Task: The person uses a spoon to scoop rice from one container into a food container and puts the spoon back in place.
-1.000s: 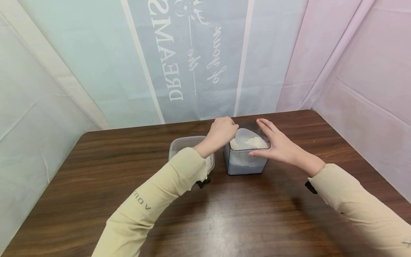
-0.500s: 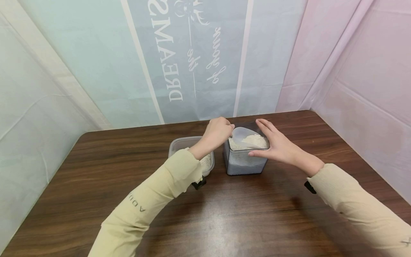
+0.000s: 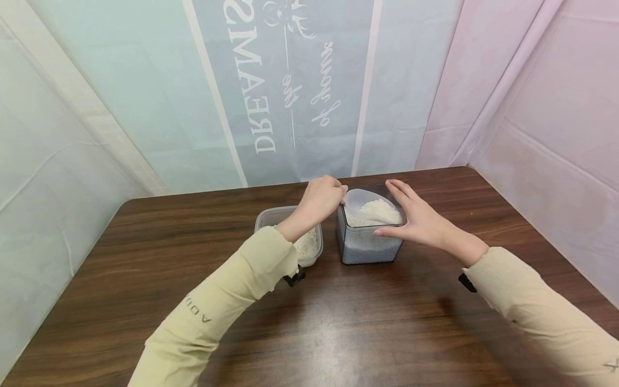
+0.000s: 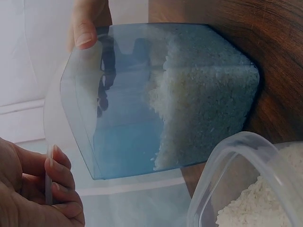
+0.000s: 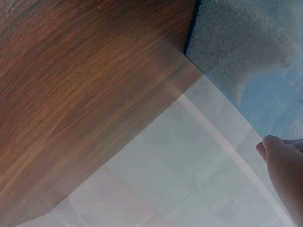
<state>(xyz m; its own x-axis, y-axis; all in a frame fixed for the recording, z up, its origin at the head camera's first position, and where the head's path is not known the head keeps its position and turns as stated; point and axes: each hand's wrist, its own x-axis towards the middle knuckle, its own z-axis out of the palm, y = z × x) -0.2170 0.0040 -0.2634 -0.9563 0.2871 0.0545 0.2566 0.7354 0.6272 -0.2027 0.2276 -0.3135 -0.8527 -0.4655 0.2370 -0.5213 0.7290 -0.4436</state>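
Observation:
A translucent scoop (image 3: pixel 357 199) dips into a bluish clear bin (image 3: pixel 368 251) of white rice (image 4: pixel 208 109). My left hand (image 3: pixel 320 200) pinches the scoop's handle above the bin's left rim; in the left wrist view the fingers curl round the thin handle. My right hand (image 3: pixel 422 219) holds the bin from the right, thumb at the front rim and fingers at the back. Left of the bin stands a smaller clear plastic container (image 3: pixel 271 212) with rice in it, partly hidden under my left wrist. The right wrist view catches only part of the right hand (image 5: pixel 286 165).
Everything stands on a dark brown wooden table (image 3: pixel 338 322), near its back edge. Behind it hangs a pale cloth backdrop (image 3: pixel 309 107) with printed lettering. Light cloth also closes off both sides.
My left hand has drawn the scoop leftward and slightly up in the bin, showing more of its bowl and the rice. My right hand and both containers stay almost still.

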